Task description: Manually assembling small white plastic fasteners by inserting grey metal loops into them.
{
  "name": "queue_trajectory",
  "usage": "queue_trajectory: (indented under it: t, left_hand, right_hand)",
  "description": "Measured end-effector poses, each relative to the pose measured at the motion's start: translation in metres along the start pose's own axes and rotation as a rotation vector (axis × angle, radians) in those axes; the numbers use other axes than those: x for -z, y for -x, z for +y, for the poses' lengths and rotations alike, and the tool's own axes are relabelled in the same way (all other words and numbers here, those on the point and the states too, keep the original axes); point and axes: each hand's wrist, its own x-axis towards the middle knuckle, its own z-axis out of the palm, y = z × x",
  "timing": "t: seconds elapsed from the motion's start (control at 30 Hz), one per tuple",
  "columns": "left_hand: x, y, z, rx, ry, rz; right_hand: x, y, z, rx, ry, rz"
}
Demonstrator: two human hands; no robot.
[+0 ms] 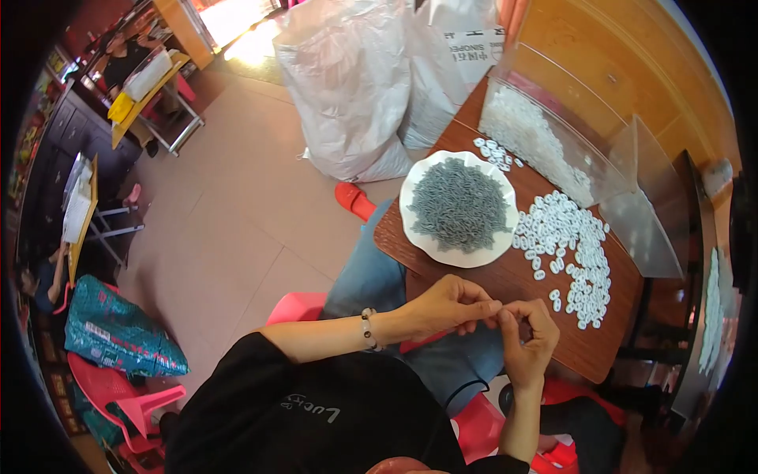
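Over the near edge of the brown table [442, 276], both my hands meet fingertip to fingertip. My left hand [450, 306], with a beaded bracelet at the wrist, pinches thumb against fingers. My right hand [530, 336] is closed the same way against it. Whatever sits between the fingertips is too small to make out. Just beyond my hands, a white scalloped plate [409, 221] bears a heap of small grey screw-like pieces [460, 205]. To its right spreads a pile of small white oval parts with holes [564, 237]; a few more white parts [495, 153] lie behind the plate.
A clear bin [537, 134] of translucent white pieces stands at the table's back. Large white sacks [347, 87] rest on the floor beyond. Left are a teal bag [118, 328] and a pink chair [118, 387]. Other people sit at small tables [162, 83] far left.
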Motion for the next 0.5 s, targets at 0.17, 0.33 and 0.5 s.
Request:
queue_trajectory:
  t: [0.17,0.33,0.5]
  left_hand:
    - [0.002,0.004,-0.004,0.065,0.238,-0.023]
    - [0.003,0.006,-0.007,0.09,0.28,-0.02]
    - [0.001,0.008,-0.003,0.085,0.319,-0.009]
  right_hand:
    - [0.001,-0.002,-0.012,0.05,0.061,-0.044]
    - [-0.001,0.002,-0.005,0.06,0.031,-0.069]
    - [-0.002,0.007,-0.007,-0.044,-0.045,-0.092]
